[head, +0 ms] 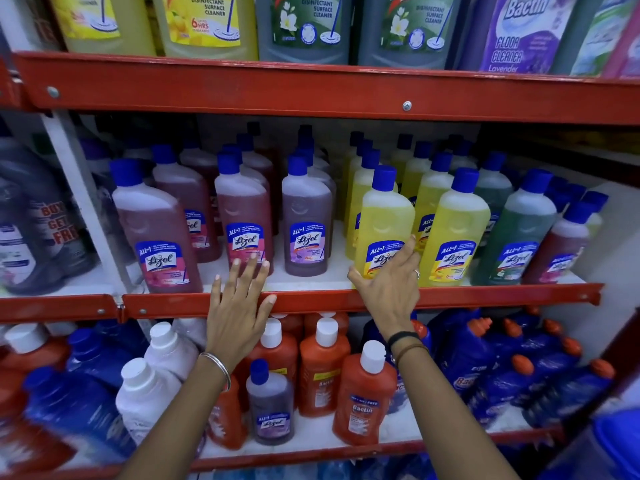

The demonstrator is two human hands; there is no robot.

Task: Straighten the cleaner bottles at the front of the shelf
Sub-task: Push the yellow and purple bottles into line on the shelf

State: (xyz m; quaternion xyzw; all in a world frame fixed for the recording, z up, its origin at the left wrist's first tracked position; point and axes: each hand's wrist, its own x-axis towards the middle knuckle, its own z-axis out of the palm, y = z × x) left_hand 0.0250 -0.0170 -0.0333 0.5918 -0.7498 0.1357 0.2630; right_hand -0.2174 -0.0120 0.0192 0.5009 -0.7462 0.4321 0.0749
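Rows of blue-capped cleaner bottles stand on the middle shelf (485, 298) with its red front rail. My right hand (389, 285) wraps the base of a front yellow bottle (384, 216), thumb on its left side, fingers across its label. A second yellow bottle (453, 230) stands right beside it. My left hand (239, 306) hovers with fingers spread over the red rail, fingertips reaching the base of a pink bottle (244, 216) and holding nothing. A tilted pink bottle (156, 230) leans at the front left, and a purple bottle (304, 216) stands between my hands.
A green bottle (516, 233) and a small pink bottle (561, 244) stand at the shelf's right end. Large cleaner jugs (304, 26) fill the upper shelf. Orange, white and blue bottles (322, 365) crowd the lower shelf. A white upright (83, 202) divides the left bay.
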